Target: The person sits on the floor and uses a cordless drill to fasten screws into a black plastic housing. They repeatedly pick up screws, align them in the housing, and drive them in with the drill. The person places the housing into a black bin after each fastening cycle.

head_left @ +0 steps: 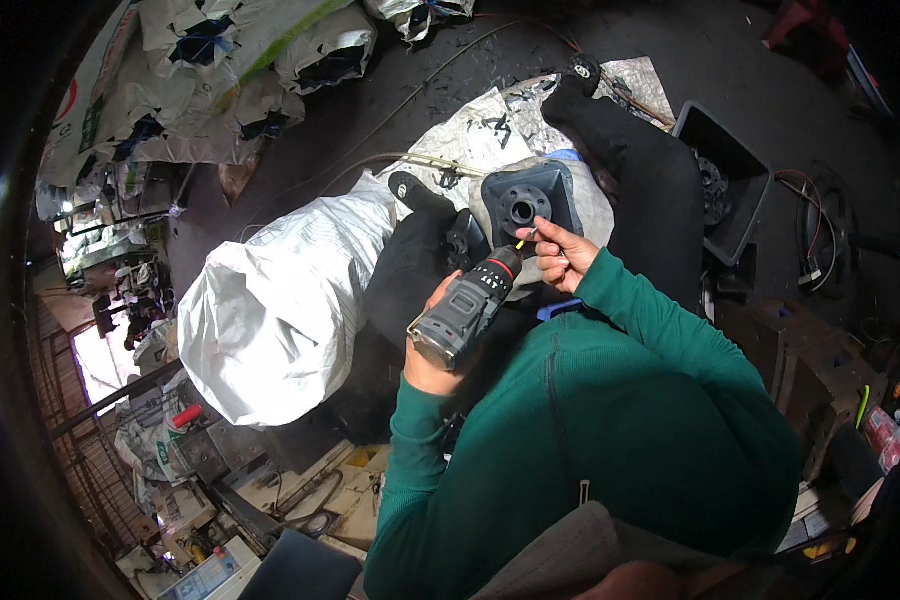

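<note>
My left hand is wrapped round the grip of a grey and black cordless drill with a red ring near its chuck. The drill points away and to the right, and a thin yellow piece shows at its tip. My right hand is closed in a pinch beside that tip; what its fingers hold, if anything, is too small to make out. Just beyond, a black square plastic part with a round, holed hub lies on a pale cloth between my legs.
An open white sack stands at my left. To the right is a black bin with a dark round part in it. Full white sacks are piled at the far left. A thin hose crosses the floor.
</note>
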`<state>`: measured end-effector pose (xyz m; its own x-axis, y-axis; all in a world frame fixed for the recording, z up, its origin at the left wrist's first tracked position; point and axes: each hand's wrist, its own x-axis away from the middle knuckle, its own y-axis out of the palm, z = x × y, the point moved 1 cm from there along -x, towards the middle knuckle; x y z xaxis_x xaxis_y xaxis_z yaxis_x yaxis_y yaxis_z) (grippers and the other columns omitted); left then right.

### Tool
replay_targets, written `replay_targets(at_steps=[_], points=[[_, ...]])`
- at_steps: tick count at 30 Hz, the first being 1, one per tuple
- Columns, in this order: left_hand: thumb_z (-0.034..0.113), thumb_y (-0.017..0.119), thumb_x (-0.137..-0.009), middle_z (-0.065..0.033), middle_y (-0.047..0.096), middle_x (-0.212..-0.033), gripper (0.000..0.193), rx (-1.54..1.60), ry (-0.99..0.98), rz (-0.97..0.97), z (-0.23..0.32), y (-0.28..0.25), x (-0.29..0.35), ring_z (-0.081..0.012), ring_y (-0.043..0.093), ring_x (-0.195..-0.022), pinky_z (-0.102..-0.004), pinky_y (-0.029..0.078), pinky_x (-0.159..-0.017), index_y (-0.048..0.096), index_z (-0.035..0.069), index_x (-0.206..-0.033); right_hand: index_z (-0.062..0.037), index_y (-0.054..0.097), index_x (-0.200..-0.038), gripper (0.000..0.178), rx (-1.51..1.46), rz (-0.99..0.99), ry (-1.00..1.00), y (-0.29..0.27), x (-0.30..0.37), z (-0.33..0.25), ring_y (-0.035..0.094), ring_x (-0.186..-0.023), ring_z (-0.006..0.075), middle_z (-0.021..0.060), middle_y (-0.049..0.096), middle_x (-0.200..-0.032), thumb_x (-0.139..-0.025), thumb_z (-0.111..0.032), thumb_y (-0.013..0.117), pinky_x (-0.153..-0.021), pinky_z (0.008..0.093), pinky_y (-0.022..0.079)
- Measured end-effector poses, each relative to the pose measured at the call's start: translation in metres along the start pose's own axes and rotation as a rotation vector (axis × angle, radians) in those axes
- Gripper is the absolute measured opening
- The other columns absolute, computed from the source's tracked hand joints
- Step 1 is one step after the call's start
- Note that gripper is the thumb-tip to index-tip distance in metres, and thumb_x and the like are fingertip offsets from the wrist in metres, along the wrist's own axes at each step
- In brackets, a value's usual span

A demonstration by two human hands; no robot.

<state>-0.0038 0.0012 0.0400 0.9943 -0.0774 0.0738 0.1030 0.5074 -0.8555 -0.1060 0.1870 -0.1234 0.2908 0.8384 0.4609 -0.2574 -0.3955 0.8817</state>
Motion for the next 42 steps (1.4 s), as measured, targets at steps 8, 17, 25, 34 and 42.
replay_targets(at_steps=[8, 17, 25, 34, 42], points=[[0.005, 0.069, -0.068, -0.0138, 0.058, -0.122, 0.051, 0.069, -0.057, -0.017, 0.005, -0.002, -0.003, -0.0278, 0.057, -0.113, -0.0362, 0.048, -0.094, 0.058, 0.009, -0.118, -0.0052, 0.059, -0.105, 0.025, -0.028, 0.071, -0.01, 0.011, 0.0, 0.002, 0.029, -0.047, 0.0013, -0.0063, 0.037, -0.058, -0.091, -0.025, 0.063, -0.039, 0.016, 0.026], [0.009, 0.072, -0.072, -0.0106, 0.061, -0.123, 0.065, 0.215, -0.141, -0.021, 0.005, 0.013, -0.001, -0.0268, 0.065, -0.101, -0.0315, 0.051, -0.084, 0.048, 0.009, -0.132, -0.008, 0.056, -0.115, 0.031, -0.114, 0.072, 0.093, -0.014, -0.012, 0.009, 0.028, -0.048, 0.0007, -0.0081, 0.035, -0.057, -0.093, -0.03, 0.059, -0.041, 0.0156, 0.025], [0.015, 0.076, -0.067, -0.0141, 0.062, -0.117, 0.057, 0.229, -0.391, -0.033, -0.045, 0.016, -0.014, -0.0295, 0.059, -0.11, -0.0367, 0.045, -0.096, 0.057, 0.007, -0.121, -0.0064, 0.067, -0.104, 0.033, 0.485, 0.663, -0.425, -0.057, -0.031, -0.029, 0.024, -0.043, 0.0022, -0.0107, 0.031, -0.057, -0.091, -0.037, 0.061, -0.039, 0.0215, 0.021], [0.015, 0.077, -0.067, -0.0126, 0.063, -0.117, 0.057, 0.028, -0.365, -0.188, -0.065, 0.039, -0.048, -0.0287, 0.06, -0.109, -0.0362, 0.047, -0.094, 0.058, 0.007, -0.12, -0.0037, 0.069, -0.084, 0.036, 0.956, 0.671, -0.464, -0.092, -0.089, -0.045, 0.054, -0.066, 0.0081, -0.0015, 0.062, -0.07, -0.077, -0.038, 0.077, -0.063, 0.0224, 0.043], [0.014, 0.076, -0.069, -0.0125, 0.064, -0.115, 0.054, 0.085, -0.393, -0.175, -0.052, 0.023, -0.052, -0.0282, 0.061, -0.107, -0.036, 0.048, -0.091, 0.058, 0.007, -0.12, -0.0048, 0.061, -0.076, 0.024, 0.729, 0.36, -0.551, -0.055, -0.057, -0.035, 0.041, -0.055, 0.0017, -0.0058, 0.051, -0.061, -0.082, -0.024, 0.075, -0.05, 0.0213, 0.033]])
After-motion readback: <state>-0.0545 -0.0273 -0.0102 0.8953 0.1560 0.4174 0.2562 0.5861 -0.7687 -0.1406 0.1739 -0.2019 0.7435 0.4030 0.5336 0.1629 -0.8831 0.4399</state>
